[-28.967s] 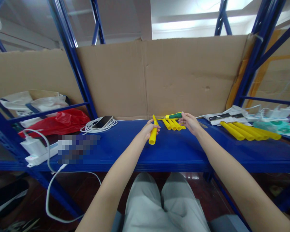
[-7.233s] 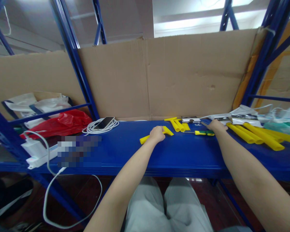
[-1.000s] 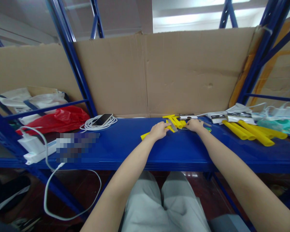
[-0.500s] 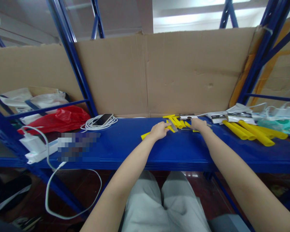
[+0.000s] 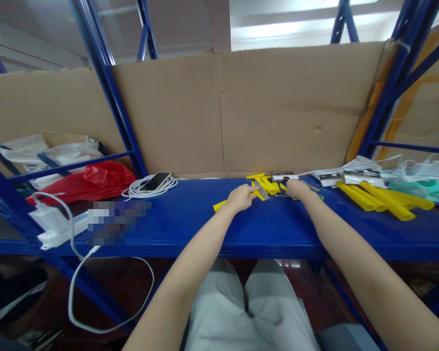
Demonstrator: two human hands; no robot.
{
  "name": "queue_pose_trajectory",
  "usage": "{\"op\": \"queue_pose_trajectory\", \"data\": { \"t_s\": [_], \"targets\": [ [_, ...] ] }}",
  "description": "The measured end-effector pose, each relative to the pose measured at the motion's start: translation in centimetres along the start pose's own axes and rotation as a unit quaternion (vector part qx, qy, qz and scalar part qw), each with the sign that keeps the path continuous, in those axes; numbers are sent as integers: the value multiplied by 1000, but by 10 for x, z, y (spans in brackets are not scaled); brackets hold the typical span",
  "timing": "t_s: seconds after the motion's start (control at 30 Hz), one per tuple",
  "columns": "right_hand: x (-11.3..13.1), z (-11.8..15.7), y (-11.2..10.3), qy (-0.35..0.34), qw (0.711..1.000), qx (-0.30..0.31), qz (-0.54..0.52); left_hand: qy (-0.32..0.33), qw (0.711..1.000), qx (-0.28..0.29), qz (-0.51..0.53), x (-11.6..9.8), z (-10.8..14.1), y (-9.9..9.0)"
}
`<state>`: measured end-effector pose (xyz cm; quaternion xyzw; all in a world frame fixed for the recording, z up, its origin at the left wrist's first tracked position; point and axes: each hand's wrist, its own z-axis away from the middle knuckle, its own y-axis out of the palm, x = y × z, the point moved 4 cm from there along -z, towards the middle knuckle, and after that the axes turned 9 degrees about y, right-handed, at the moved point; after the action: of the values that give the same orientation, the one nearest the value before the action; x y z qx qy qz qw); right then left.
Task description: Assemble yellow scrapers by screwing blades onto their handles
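My left hand [image 5: 241, 198] is closed round a yellow scraper-like tool with a flat metal blade [image 5: 263, 190] that points up and right. A yellow tube end [image 5: 219, 206] shows beside my left wrist. Just beyond that blade lie several short yellow pieces [image 5: 268, 185] on the blue shelf [image 5: 190, 214]. My right hand [image 5: 296, 188] is to their right, fingers pressed together low over the shelf among small yellow and metal parts. What its fingers hold, if anything, is too small to name.
Long yellow tubes [image 5: 388, 201] and black-and-white packets [image 5: 364, 177] lie at the right. On the left are a phone [image 5: 157, 181] on a coiled white cable, a red bag [image 5: 95, 180] and a white power strip [image 5: 64, 235]. Cardboard [image 5: 278, 112] stands behind.
My right hand has shifted slightly left, and a small green-yellow tip now shows to the right of its wrist. My left hand stays in place with the scraper.
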<state>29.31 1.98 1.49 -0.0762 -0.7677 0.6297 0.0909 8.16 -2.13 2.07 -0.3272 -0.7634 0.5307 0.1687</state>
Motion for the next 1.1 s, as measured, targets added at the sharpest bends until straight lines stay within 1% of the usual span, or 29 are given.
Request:
{"op": "queue_pose_trajectory", "data": {
  "t_s": [0.1,0.2,0.27,0.37,0.43,0.5,0.53,0.6,0.67,0.73,0.87,0.97,1.03,1.1],
  "targets": [
    [-2,5,-2,36,999,18,31,-1,1000,0,-3,0,0,0],
    [-7,9,-5,79,997,15,6,0,1000,2,-3,1,0,1],
    [-12,10,-8,104,994,-3,-26,2,1000,3,-2,1,0,1],
    [-17,8,-15,120,984,-67,-114,3,1000,4,-3,2,-1,1],
    [-17,6,-21,114,967,-122,-191,3,1000,6,-4,2,-1,1],
    [-15,4,-26,99,941,-169,-275,1,1000,8,-5,2,-1,1],
    [-13,3,-27,94,924,-180,-324,0,1000,9,-6,2,-1,1],
    [-8,1,-27,92,880,-177,-430,-2,1000,10,-5,2,-1,0],
    [-3,1,-25,101,830,-150,-527,-1,1000,10,-3,1,-1,0],
    [3,4,-22,108,791,-106,-593,2,1000,9,0,1,-1,-1],
    [12,12,-17,133,752,16,-645,2,1000,4,7,1,-1,-1],
    [19,20,-14,147,712,100,-680,-1,1000,-3,7,1,0,-2],
    [23,24,-14,150,693,136,-692,-3,1000,-3,1,1,0,-3],
    [27,27,-16,141,692,148,-692,-4,1000,-1,-4,1,0,-3]
  ]
}}
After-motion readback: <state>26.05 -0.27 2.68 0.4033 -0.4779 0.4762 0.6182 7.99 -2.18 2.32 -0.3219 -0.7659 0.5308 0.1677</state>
